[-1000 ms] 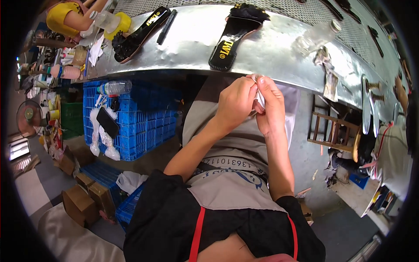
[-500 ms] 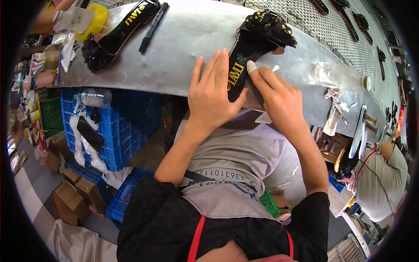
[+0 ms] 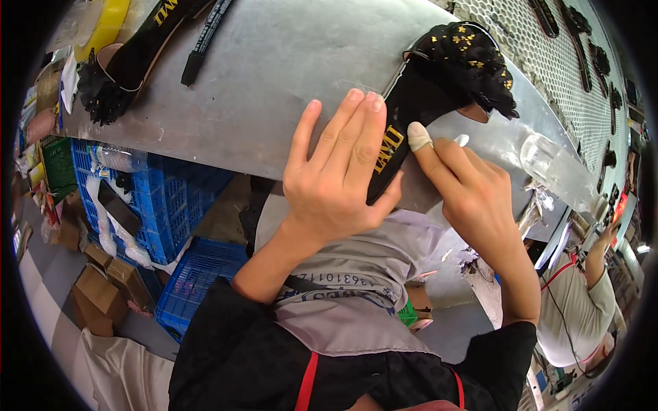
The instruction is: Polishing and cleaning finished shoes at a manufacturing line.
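Observation:
A black sandal [image 3: 439,75] with gold print on its insole and a black strap dotted with gold lies on the metal table [image 3: 274,82]. My left hand [image 3: 336,171] grips its heel end, fingers flat on the table beside it and thumb under the edge. My right hand [image 3: 466,192] presses its taped index fingertip onto the insole by the gold print.
A second black sandal [image 3: 130,61] and a loose black strap [image 3: 205,38] lie at the table's far left, near a yellow tape roll [image 3: 103,31]. Blue crates [image 3: 157,205] and cardboard boxes [image 3: 103,288] stand below. Another person [image 3: 582,308] works at right. A clear bottle [image 3: 555,164] lies nearby.
A second ago both hands were together over my lap, off the table. They then reached the sandal; now my left hand holds its heel and the right fingertip presses the insole.

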`<state>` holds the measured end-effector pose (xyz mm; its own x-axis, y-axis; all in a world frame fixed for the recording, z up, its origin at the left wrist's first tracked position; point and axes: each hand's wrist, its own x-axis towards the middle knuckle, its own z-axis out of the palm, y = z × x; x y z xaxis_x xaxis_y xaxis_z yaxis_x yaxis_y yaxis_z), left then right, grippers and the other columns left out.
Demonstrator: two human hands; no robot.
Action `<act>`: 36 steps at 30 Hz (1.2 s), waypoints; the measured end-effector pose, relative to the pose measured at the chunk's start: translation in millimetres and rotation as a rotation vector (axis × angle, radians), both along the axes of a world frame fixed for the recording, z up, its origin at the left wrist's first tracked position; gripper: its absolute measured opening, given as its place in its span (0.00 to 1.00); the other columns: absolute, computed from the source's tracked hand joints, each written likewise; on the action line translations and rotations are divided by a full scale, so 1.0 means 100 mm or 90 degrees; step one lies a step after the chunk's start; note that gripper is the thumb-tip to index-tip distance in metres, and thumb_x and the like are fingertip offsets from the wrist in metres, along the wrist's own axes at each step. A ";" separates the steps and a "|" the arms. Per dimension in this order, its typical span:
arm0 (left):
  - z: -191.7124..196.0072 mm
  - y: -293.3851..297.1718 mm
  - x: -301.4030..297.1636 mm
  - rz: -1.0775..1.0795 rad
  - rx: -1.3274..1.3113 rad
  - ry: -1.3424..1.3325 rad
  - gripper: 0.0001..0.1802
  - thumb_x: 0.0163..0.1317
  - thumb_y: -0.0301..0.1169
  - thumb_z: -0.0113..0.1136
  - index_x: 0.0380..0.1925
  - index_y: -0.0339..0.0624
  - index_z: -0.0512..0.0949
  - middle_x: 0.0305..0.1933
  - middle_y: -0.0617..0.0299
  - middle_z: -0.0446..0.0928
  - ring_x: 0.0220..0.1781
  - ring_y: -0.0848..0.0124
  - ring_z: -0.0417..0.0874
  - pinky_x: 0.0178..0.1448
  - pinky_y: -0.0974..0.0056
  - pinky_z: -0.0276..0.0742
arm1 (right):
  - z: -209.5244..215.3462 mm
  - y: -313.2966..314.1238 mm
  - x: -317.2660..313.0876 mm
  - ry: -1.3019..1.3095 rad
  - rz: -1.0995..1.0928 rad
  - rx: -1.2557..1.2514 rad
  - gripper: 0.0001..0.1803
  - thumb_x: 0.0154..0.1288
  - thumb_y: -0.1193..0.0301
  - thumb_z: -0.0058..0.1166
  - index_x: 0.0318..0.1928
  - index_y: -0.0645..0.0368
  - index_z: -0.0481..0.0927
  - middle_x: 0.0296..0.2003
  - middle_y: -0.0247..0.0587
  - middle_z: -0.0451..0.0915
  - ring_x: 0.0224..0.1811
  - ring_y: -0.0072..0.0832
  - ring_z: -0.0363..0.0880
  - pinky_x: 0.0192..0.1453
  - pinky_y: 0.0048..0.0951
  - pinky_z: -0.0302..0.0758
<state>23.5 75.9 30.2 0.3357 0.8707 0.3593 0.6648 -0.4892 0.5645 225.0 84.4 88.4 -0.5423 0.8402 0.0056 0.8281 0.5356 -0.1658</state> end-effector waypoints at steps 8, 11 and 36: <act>-0.08 0.01 0.01 0.003 0.023 -0.022 0.46 0.50 0.37 0.70 0.69 0.27 0.68 0.64 0.45 0.81 0.69 0.53 0.80 0.76 0.45 0.65 | 0.06 0.11 -0.11 -0.010 -0.021 -0.042 0.31 0.50 0.82 0.57 0.59 0.55 0.84 0.32 0.35 0.70 0.26 0.29 0.77 0.28 0.32 0.75; -0.09 0.03 0.00 -0.003 0.032 -0.016 0.46 0.49 0.38 0.69 0.69 0.27 0.69 0.63 0.46 0.81 0.69 0.53 0.81 0.76 0.45 0.65 | 0.03 0.14 -0.14 -0.008 -0.008 -0.043 0.27 0.53 0.75 0.59 0.58 0.52 0.84 0.31 0.28 0.71 0.23 0.21 0.74 0.23 0.26 0.74; 0.05 -0.13 0.16 0.041 0.039 -0.071 0.45 0.57 0.37 0.69 0.72 0.28 0.64 0.70 0.38 0.72 0.74 0.48 0.73 0.79 0.44 0.61 | 0.19 -0.94 -0.03 0.362 -0.350 0.019 0.25 0.68 0.90 0.46 0.63 0.65 0.80 0.39 0.49 0.75 0.38 0.36 0.76 0.46 0.25 0.73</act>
<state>39.6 62.6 35.5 0.2352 0.8645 0.4441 0.6300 -0.4836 0.6077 222.0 -9.8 107.1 0.0430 0.9819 0.1842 0.7679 0.0854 -0.6348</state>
